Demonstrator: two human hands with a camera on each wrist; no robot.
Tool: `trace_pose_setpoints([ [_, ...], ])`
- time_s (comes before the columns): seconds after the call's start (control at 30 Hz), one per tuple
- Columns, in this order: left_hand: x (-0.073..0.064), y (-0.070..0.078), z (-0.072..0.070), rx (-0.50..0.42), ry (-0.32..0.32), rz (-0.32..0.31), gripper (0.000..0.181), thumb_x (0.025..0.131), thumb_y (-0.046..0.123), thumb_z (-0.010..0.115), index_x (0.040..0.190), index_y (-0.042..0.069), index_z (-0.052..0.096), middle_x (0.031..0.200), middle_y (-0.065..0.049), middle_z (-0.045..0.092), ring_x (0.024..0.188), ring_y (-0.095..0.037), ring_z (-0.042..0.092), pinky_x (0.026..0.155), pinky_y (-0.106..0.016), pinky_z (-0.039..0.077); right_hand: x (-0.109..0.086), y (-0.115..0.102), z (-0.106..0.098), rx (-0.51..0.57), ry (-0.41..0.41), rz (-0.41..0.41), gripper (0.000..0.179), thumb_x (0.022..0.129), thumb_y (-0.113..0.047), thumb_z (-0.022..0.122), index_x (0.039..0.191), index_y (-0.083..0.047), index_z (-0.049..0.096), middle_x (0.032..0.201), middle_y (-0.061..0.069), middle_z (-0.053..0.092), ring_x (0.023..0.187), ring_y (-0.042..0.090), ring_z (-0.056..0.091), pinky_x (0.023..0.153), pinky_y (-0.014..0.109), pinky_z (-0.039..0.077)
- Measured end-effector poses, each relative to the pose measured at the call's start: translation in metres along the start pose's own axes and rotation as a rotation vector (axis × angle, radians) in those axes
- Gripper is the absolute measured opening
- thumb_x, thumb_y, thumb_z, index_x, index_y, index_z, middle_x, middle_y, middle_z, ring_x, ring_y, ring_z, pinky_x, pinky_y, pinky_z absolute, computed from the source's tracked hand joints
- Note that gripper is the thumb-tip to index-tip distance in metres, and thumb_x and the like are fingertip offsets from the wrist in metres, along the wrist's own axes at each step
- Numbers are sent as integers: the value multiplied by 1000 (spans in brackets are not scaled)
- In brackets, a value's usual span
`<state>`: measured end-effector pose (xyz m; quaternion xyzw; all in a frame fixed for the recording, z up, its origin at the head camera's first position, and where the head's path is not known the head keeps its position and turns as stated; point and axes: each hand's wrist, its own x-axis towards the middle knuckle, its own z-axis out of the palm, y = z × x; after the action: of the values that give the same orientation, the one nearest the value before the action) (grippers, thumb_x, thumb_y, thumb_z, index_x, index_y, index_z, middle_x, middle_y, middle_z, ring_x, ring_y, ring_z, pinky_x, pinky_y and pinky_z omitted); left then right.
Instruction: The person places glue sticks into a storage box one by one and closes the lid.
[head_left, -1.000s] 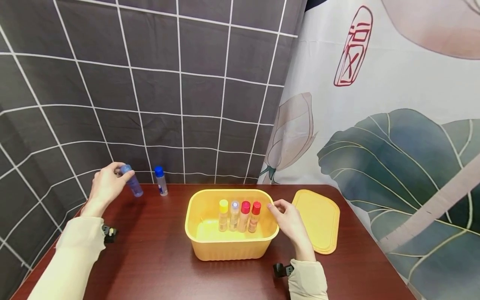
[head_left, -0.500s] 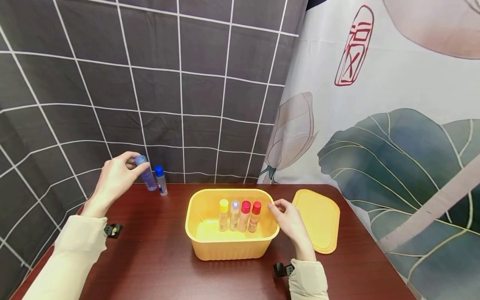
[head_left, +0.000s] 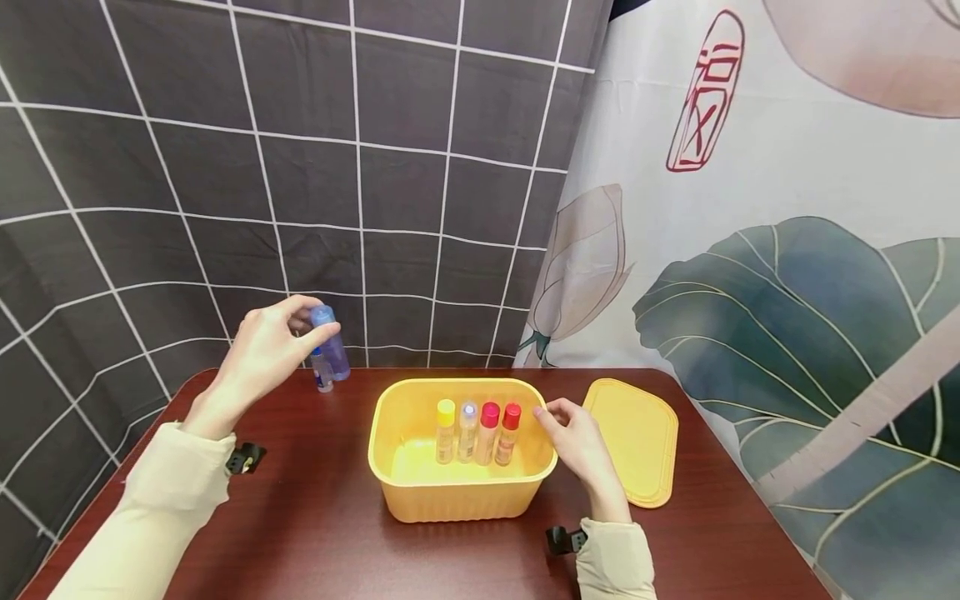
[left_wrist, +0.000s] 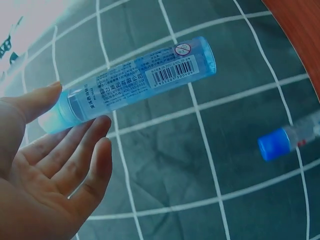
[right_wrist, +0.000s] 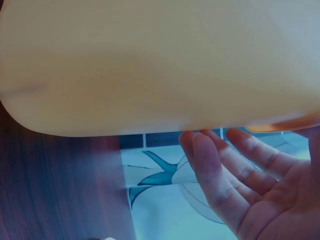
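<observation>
My left hand pinches a translucent blue glue tube by its capped top, off the table at the back left. In the left wrist view this glue tube shows a printed label and barcode. Just behind the hand stands a clear tube with a dark blue cap, its cap partly covered in the head view. My right hand pinches the right rim of a yellow box. Inside the box, several upright tubes stand in a row: yellow-capped, pale-capped and two red-capped ones.
A yellow lid lies flat on the dark red wooden table, right of the box. A grey grid curtain hangs behind the table, and a white printed cloth hangs on the right.
My left hand has carried the blue glue tube rightward, up and past the blue-capped tube. The right hand and the box have stayed in place.
</observation>
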<state>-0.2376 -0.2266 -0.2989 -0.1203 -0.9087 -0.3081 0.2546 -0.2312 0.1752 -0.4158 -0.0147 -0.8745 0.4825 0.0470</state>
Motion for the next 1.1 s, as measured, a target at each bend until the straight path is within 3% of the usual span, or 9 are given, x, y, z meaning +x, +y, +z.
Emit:
trace_pose_setpoints([
  [0.13,0,12,5,-38,-34,22,38,88,31,73,115,5,66,88,-12,72,82,-26,69,68,-40,49,0,0,0,3,2,-10,24,95,-27,65,101,-4,68,92,14,65,78,21,57,69,29,50],
  [0.2,0,17,8,-65,-62,30,38,88,32,73,115,7,66,87,-9,72,75,-23,70,68,-39,50,0,0,0,4,5,-15,23,95,-27,66,101,-4,68,91,15,65,78,21,57,68,29,50],
  [0.4,0,31,21,-159,-143,69,31,87,29,75,112,11,66,84,-1,70,64,-14,67,54,-33,52,-1,-1,-2,8,8,-16,24,95,-27,66,101,-4,68,90,14,65,77,21,57,68,29,49],
  [0.57,-1,37,34,-146,-178,141,24,87,27,76,106,15,67,81,7,68,75,-8,67,67,-34,49,-1,-2,-3,13,3,-11,24,95,-27,66,101,-4,68,91,15,66,78,21,58,68,29,50],
  [0.83,-5,47,54,-135,-317,128,31,86,28,77,109,11,67,85,6,68,76,-10,65,69,-32,56,-2,-3,-3,20,2,-3,24,94,-27,66,101,-4,68,89,15,64,77,22,56,66,29,49],
  [1.1,-10,43,74,-114,-386,149,28,86,28,77,107,11,68,85,7,68,77,-9,66,72,-34,56,-1,0,1,14,3,-9,22,95,-24,66,102,-4,68,91,15,65,77,22,57,66,29,50],
])
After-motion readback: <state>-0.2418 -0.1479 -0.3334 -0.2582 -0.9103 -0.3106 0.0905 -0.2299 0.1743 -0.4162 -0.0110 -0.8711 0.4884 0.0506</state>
